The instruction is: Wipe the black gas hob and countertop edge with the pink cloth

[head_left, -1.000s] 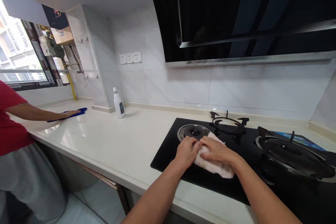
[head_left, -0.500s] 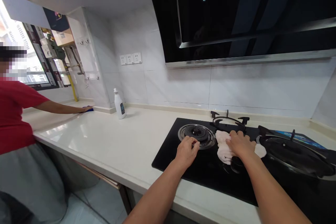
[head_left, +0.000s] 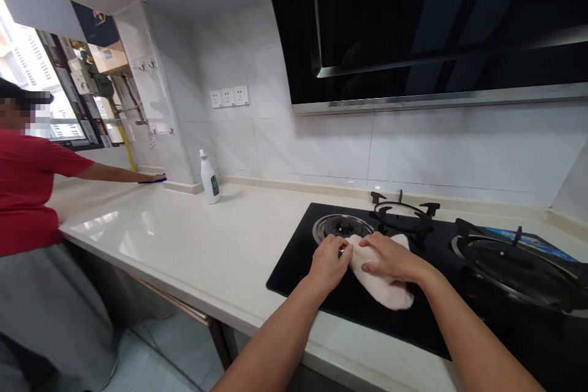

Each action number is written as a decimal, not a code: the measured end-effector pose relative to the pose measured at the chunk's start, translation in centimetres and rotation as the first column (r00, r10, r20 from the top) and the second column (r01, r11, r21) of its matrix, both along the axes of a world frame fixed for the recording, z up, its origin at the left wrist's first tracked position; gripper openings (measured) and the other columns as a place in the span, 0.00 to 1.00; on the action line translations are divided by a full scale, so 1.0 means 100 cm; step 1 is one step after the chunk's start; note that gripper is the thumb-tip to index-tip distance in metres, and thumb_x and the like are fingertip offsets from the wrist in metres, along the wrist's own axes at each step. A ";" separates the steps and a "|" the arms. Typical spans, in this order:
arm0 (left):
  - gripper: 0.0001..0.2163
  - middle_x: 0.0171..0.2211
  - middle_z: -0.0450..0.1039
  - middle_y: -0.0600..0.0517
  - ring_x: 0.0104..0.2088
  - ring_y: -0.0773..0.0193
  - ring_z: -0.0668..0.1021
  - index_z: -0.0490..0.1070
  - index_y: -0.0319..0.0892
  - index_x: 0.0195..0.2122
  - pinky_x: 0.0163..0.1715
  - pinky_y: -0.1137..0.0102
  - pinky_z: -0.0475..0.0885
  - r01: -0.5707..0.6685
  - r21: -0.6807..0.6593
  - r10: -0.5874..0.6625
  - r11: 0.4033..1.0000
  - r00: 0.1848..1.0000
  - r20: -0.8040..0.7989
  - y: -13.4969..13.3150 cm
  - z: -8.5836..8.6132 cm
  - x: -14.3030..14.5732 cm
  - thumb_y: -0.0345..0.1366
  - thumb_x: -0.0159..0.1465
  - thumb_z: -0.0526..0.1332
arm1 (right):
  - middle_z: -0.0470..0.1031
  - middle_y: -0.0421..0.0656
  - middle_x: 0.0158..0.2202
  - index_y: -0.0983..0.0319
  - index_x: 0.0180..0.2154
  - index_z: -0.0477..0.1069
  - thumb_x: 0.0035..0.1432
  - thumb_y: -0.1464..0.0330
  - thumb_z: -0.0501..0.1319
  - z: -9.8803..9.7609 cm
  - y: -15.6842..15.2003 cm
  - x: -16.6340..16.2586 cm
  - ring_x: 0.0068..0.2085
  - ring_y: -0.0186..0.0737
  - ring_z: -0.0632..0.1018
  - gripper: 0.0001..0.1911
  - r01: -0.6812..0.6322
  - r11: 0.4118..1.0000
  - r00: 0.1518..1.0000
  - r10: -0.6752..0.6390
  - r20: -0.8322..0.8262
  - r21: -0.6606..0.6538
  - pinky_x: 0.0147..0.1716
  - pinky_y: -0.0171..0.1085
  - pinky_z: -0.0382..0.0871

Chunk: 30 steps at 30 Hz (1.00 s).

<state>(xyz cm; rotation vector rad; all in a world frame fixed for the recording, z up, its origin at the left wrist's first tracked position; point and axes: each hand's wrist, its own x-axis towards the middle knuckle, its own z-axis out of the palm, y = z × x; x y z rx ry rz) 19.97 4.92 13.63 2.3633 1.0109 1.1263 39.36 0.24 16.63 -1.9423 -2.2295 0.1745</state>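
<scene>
Our right hand [head_left: 390, 258] has its grip bent closed on one white cloth [head_left: 388, 295], bunched toward the front edge of the one black cooktop [head_left: 294, 275]. Our left hand [head_left: 328, 262] is curled beside the left burner [head_left: 340, 224]; we cannot tell whether its grip holds anything. We count one bottle [head_left: 212, 185] near the surface's [head_left: 239, 239] back edge.

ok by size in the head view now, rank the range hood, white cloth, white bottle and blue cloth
Largest to smallest, as they look:
1. range hood
2. white cloth, partly covered by the right hand
3. white bottle
4. blue cloth, partly under the co-worker's hand
</scene>
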 end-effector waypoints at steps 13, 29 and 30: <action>0.08 0.34 0.75 0.52 0.37 0.62 0.76 0.76 0.45 0.36 0.41 0.69 0.71 -0.004 -0.003 0.004 1.000 0.999 -0.053 0.002 -0.005 0.000 0.37 0.70 0.58 | 0.69 0.47 0.58 0.59 0.57 0.68 0.64 0.56 0.63 -0.002 0.005 0.028 0.58 0.49 0.71 0.24 0.299 0.953 0.954 -0.298 0.042 -0.047 0.57 0.56 0.68; 0.07 0.34 0.74 0.53 0.36 0.63 0.76 0.76 0.45 0.36 0.39 0.70 0.70 0.007 -0.026 -0.009 1.000 0.999 -0.053 -0.001 -0.001 0.001 0.36 0.70 0.59 | 0.72 0.47 0.55 0.60 0.57 0.68 0.66 0.56 0.61 -0.013 0.011 0.024 0.53 0.45 0.75 0.23 0.365 0.926 0.928 -0.370 0.042 0.092 0.54 0.53 0.72; 0.07 0.34 0.73 0.53 0.36 0.63 0.76 0.76 0.45 0.36 0.39 0.70 0.70 0.009 -0.022 -0.010 1.000 0.998 -0.056 -0.001 -0.001 0.001 0.35 0.70 0.59 | 0.72 0.47 0.55 0.60 0.57 0.68 0.65 0.56 0.62 -0.013 0.011 0.020 0.53 0.45 0.75 0.24 0.318 0.944 0.947 -0.321 0.018 0.091 0.55 0.53 0.71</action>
